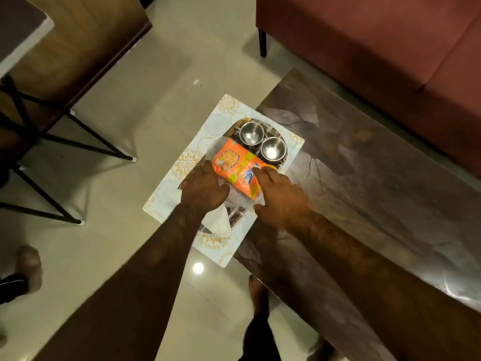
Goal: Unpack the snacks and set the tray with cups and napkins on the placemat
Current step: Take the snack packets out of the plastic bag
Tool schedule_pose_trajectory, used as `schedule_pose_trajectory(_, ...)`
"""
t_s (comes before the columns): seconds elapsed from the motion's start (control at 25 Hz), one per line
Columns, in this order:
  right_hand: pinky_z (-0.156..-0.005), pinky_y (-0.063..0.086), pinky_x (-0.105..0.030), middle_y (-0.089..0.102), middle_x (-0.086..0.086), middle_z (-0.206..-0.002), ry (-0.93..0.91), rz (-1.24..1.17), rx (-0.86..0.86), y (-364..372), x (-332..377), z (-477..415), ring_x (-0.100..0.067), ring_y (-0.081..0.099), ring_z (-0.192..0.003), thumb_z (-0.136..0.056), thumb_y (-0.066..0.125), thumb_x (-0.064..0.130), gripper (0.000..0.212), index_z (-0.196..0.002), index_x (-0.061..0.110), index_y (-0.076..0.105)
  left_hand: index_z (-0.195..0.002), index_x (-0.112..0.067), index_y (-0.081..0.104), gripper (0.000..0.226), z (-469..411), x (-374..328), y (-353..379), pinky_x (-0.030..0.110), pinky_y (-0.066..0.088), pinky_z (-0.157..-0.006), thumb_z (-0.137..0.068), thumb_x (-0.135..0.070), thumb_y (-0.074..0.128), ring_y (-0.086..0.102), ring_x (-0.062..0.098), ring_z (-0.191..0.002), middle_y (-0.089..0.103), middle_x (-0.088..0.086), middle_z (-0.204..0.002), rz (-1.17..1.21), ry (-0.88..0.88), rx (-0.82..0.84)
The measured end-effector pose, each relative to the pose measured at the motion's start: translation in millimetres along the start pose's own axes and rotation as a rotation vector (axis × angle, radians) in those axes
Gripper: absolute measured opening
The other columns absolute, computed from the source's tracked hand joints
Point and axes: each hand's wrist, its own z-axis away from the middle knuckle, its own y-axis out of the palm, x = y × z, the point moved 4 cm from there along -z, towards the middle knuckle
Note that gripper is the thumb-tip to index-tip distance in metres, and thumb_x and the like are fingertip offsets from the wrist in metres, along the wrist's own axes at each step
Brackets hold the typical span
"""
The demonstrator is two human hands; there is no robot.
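wooden unit: far left, on black metal legs, standing on the tiled floor
placemat: pale, floral print, on the left end of the table, left part hanging over the edge
tray: dark, oval, lies on the placemat
left hand: over the left side of the tray, fingers curled down on the left edge of the clear bag, thumb on the plastic, gripping it
napkins: white, folded, on the near end of the tray, just near of the left hand
snack packet: orange, mid-tray, inside the clear bag, lying slantwise between the two hands
steel cups: two, upright, side by side on the far end of the tray, just beyond the packet
right hand: on the packet's right side, index finger stretched along its top, thumb at the near end, pinching the packet through the bag
table: dark, glossy, runs to the right
sofa: red, far right, beyond the table
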Motion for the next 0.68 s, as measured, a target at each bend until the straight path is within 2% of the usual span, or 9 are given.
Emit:
schedule_pose_trajectory(0.2,-0.111,0.043,-0.048,0.016,0.000,-0.172,-0.078,0.158,-0.053,22.7,19.0,-25.3,-0.027,0.025,-0.154,-0.084,0.072,0.042,0.102,-0.166,0.028,0.014,-0.148,-0.014,0.033,0.079,-14.0,14.0,10.6,0.046,0.037,-0.110,-0.080,-0.031,0.071,0.050,0.033,-0.134,0.054,0.009,-0.144,0.201,-0.108,-0.061)
schedule_pose_trajectory(0.4,-0.111,0.041,-0.053,0.008,-0.005,-0.173,-0.019,0.167,-0.075,33.6,21.1,-40.1,-0.031,0.019,-0.156,-0.081,0.076,0.047,0.110,-0.166,0.030,0.008,-0.145,-0.014,0.042,0.073,-24.4,11.7,10.8,0.050,0.045,-0.108,-0.078,-0.020,0.071,0.053,0.032,-0.130,0.055,0.010,-0.141,0.466,-0.009,-0.087)
schedule_pose_trajectory(0.6,-0.112,0.039,-0.061,0.001,-0.007,-0.173,0.046,0.166,-0.096,38.8,21.7,-43.6,-0.036,0.014,-0.157,-0.080,0.073,0.059,0.116,-0.166,0.030,0.000,-0.141,-0.018,0.046,0.067,-27.2,11.6,8.2,0.042,0.053,-0.100,-0.081,-0.015,0.076,0.060,0.024,-0.120,0.061,0.005,-0.133,0.729,-0.012,-0.093)
schedule_pose_trajectory(0.68,-0.111,0.042,-0.062,0.004,-0.007,-0.172,0.077,0.147,-0.101,35.9,24.2,-43.3,-0.038,0.014,-0.158,-0.081,0.073,0.060,0.116,-0.165,0.031,0.000,-0.138,-0.020,0.048,0.062,-22.0,12.6,8.0,0.034,0.056,-0.091,-0.083,-0.012,0.076,0.064,0.020,-0.112,0.062,0.001,-0.123,0.811,-0.009,-0.094)
